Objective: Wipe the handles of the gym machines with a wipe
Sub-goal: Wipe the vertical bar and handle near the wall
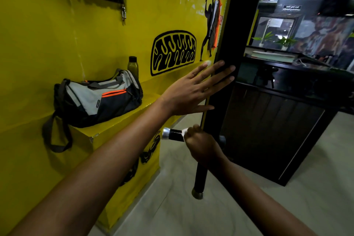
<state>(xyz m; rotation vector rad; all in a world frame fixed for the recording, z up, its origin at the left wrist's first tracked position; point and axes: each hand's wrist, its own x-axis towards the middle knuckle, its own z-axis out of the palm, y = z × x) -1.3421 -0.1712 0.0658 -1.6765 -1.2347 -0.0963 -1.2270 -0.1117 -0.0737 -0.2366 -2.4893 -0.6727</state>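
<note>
A black handle bar (173, 134) with a silver end cap sticks out sideways from a black door edge (228, 48) at mid-frame. My right hand (203, 144) grips this bar with a white wipe (184, 132) showing at the top of its fist. A second black bar (200, 177) with a silver cap runs down below that hand. My left hand (193, 90) is flat with straight spread fingers, its fingertips pressing against the black door edge above the handle.
A yellow wall with black drawings fills the left. On its yellow ledge (115, 126) lie a grey and black sports bag (97, 97) and a dark bottle (133, 65). A dark counter (274, 120) stands behind the door on the right, over a pale tiled floor (191, 212).
</note>
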